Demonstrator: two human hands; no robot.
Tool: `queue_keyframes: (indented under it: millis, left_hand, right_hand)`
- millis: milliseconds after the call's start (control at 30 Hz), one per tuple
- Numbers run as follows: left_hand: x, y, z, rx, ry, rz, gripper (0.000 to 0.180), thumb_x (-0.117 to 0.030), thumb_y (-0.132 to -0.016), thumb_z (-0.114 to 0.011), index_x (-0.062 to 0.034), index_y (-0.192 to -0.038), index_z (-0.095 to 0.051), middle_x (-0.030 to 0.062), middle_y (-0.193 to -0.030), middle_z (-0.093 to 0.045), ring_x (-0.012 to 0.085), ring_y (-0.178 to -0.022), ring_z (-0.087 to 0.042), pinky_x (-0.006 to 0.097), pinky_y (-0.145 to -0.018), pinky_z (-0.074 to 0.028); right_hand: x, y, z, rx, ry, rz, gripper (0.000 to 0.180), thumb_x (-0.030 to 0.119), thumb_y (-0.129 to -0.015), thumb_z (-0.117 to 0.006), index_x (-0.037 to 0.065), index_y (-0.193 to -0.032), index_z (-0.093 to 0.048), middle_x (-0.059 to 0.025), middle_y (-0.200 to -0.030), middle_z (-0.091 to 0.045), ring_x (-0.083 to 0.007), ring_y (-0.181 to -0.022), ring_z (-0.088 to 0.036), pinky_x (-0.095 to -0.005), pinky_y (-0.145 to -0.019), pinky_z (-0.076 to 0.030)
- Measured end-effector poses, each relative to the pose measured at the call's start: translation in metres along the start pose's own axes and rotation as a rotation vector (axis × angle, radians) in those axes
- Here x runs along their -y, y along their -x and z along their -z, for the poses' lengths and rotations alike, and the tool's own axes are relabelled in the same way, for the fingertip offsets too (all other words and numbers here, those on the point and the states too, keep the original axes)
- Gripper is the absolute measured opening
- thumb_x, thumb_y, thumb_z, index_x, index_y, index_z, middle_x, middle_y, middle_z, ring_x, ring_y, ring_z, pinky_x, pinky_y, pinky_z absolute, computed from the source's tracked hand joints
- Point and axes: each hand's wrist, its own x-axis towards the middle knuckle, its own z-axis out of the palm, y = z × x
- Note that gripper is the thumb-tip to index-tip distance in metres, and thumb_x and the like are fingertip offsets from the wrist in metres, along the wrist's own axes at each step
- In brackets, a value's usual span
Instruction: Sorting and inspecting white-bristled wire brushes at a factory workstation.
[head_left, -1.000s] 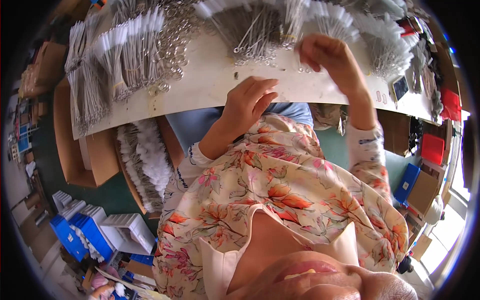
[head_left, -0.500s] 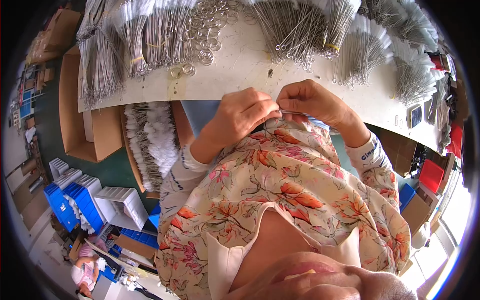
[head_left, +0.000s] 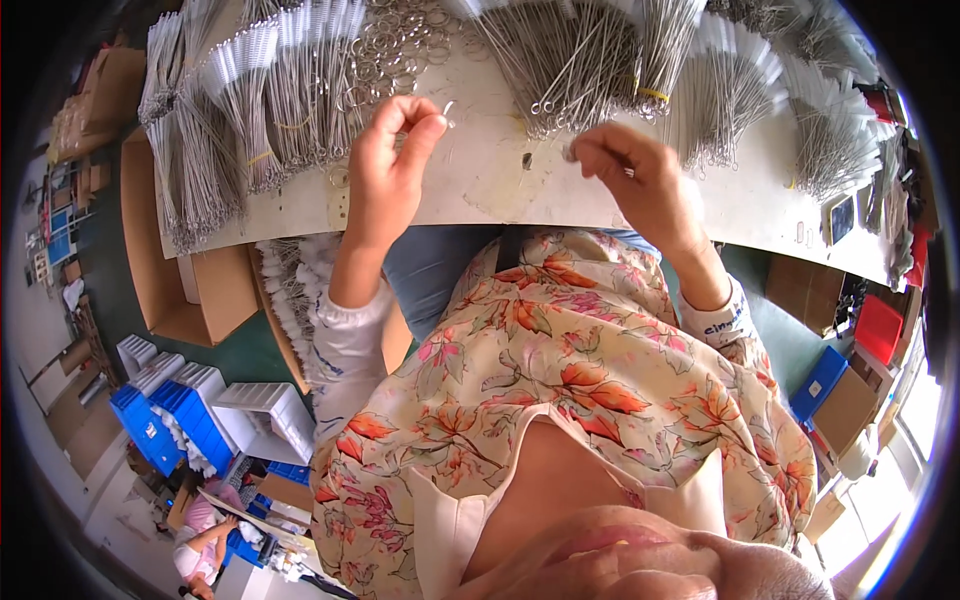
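Observation:
My left hand [head_left: 388, 175] is raised over the table's near edge, left of the middle. Between its thumb and forefinger it pinches a small shiny metal ring [head_left: 449, 106], seen partly edge-on. My right hand [head_left: 640, 185] hovers over the edge farther right, its fingers bent and drawn together, slightly blurred. Whatever those fingertips hold cannot be made out. Just beyond them lies a thick bundle of thin wire brushes [head_left: 575, 75] with looped ends toward me. A heap of loose metal rings [head_left: 405, 40] lies beyond my left hand.
More wire brush bundles [head_left: 225, 150] line the table [head_left: 480, 185] at left, with others [head_left: 835, 140] at right near a phone [head_left: 842, 220]. Below on the left stand an open cardboard box [head_left: 185, 305] and blue and white bins [head_left: 265, 410]. Another person [head_left: 200, 540] works at the lower left.
My hands were together at the table edge by my lap. They have parted and moved up over the table, the left toward the rings, the right toward the brush bundle.

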Motion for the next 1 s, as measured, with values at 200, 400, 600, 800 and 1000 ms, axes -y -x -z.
queue_keyframes:
  millis: [200,400,600,800,1000]
  left_hand:
    - [-0.047,0.005,-0.016,0.128,2.021,0.323,0.019,-0.023,-0.094,-0.045,-0.0056,-0.098,-0.050,-0.0019,-0.078,-0.045,0.0101,-0.074,-0.043,0.027,-0.072,-0.040]
    - [-0.055,0.012,-0.019,-0.004,1.892,0.442,0.016,-0.016,-0.093,-0.046,-0.0025,-0.100,-0.049,0.0013,-0.093,-0.055,0.0093,-0.085,-0.052,0.022,-0.074,-0.045]
    - [-0.051,0.005,0.014,-0.236,0.179,-0.263,0.016,0.009,-0.081,-0.055,0.0008,-0.093,-0.060,0.0073,-0.080,-0.062,0.0117,-0.066,-0.059,0.022,-0.059,-0.048]
    - [-0.059,0.019,0.016,-0.128,0.984,0.216,0.018,0.006,-0.083,-0.055,0.0024,-0.099,-0.062,0.0077,-0.086,-0.064,0.0100,-0.074,-0.060,0.021,-0.064,-0.051]
    - [-0.058,0.017,0.025,-0.196,0.943,0.047,0.020,0.009,-0.079,-0.058,0.0050,-0.098,-0.062,0.0136,-0.095,-0.062,0.0138,-0.082,-0.061,0.022,-0.068,-0.052]
  right_hand:
    - [0.053,-0.020,-0.007,-0.086,-0.154,0.189,0.006,0.004,-0.081,-0.061,0.001,-0.086,-0.062,-0.0085,-0.083,-0.061,-0.0179,-0.073,-0.059,-0.0263,-0.065,-0.047]
    - [0.054,-0.020,-0.025,-0.105,-0.244,0.436,0.006,0.001,-0.079,-0.062,0.000,-0.085,-0.064,-0.0091,-0.089,-0.058,-0.0167,-0.077,-0.060,-0.0254,-0.066,-0.049]
    - [0.059,-0.021,-0.020,0.053,-0.112,0.464,0.009,0.003,-0.072,-0.066,0.004,-0.081,-0.063,-0.0066,-0.087,-0.061,-0.0226,-0.071,-0.063,-0.0301,-0.061,-0.051]
    - [0.058,-0.020,-0.025,-0.023,-0.135,0.508,0.009,0.004,-0.072,-0.067,0.004,-0.080,-0.063,-0.0058,-0.088,-0.062,-0.0224,-0.073,-0.063,-0.0288,-0.061,-0.051]
    - [0.061,-0.022,-0.027,-0.045,-0.126,0.563,0.010,0.005,-0.072,-0.067,0.004,-0.081,-0.062,-0.0039,-0.087,-0.062,-0.0209,-0.071,-0.063,-0.0294,-0.059,-0.051]
